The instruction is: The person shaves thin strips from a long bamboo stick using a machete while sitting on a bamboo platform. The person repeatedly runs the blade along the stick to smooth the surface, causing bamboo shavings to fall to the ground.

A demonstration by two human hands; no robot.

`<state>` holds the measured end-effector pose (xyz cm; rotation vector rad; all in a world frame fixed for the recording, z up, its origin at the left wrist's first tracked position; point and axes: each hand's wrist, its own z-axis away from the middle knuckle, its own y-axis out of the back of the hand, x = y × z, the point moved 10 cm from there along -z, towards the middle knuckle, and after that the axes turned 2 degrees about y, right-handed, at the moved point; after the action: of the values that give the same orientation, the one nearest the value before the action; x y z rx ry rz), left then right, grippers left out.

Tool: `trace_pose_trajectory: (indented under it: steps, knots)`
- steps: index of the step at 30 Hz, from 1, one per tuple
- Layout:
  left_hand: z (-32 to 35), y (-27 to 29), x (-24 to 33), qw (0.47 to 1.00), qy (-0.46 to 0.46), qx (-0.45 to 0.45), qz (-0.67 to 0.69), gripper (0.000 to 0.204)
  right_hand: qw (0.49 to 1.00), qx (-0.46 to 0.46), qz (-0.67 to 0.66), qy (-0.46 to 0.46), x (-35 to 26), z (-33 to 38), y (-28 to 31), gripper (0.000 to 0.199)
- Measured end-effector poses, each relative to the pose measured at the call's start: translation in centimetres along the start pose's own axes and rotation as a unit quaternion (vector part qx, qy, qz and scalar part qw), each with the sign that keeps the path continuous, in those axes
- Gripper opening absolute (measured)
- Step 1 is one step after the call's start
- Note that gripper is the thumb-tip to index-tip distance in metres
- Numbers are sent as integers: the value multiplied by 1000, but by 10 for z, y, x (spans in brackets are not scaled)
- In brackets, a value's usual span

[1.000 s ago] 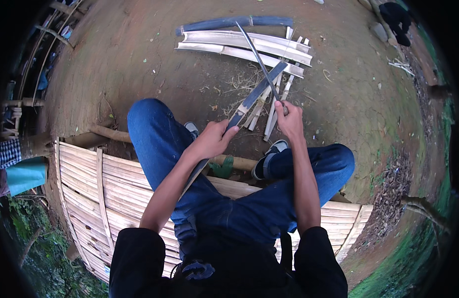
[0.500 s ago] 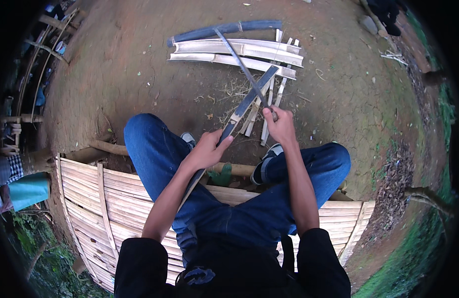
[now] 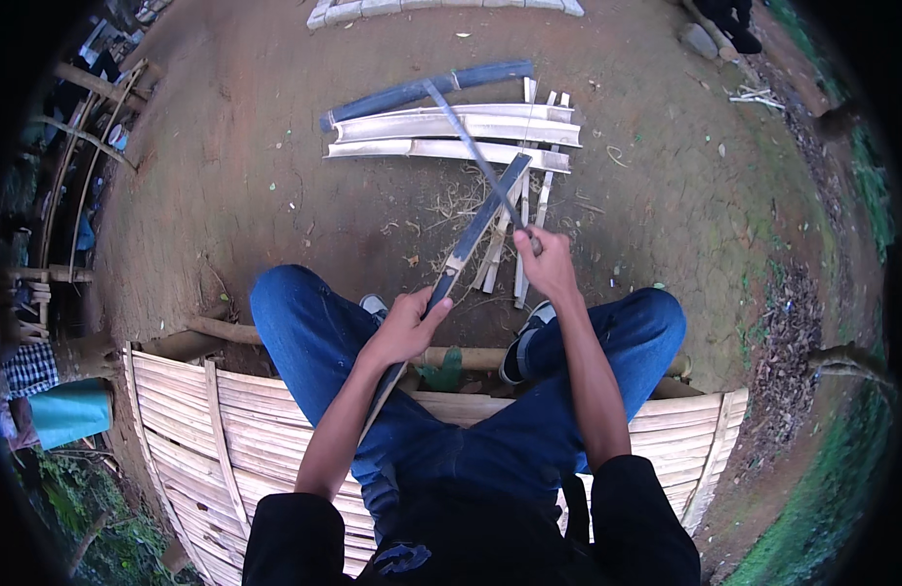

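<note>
My left hand is closed round a dark-skinned bamboo strip that runs from my lap out over the ground, tilted up to the right. My right hand grips the handle of a long-bladed knife. Its blade points away and to the left, crossing the strip near its far half; whether the edge touches the strip I cannot tell. Thin curled shavings lie on the soil beneath the strip.
Split bamboo halves and a dark bamboo piece lie farther out, with narrow slats beside them. I sit on a bamboo-slat bench. A stone lies at far right; a teal cloth is at left.
My view has tilted, so the scene sits lower in the picture. Both hands keep their grips on the strip and the knife, and the blade still crosses the strip.
</note>
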<state>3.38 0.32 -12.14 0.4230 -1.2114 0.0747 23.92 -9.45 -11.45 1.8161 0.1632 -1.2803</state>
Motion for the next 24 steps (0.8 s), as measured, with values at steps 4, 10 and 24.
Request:
trace_pose_trajectory:
  steps: [4, 10, 24]
  knots:
    - [-1, 1, -2, 999, 46, 7, 28, 37, 979, -85, 96, 157, -44, 18, -18, 41]
    - [2, -2, -6, 999, 48, -6, 23, 36, 991, -44, 69, 102, -13, 3, -3, 48]
    - [1, 2, 6, 1000, -3, 6, -14, 35, 961, -115, 142, 207, -71, 28, -18, 45]
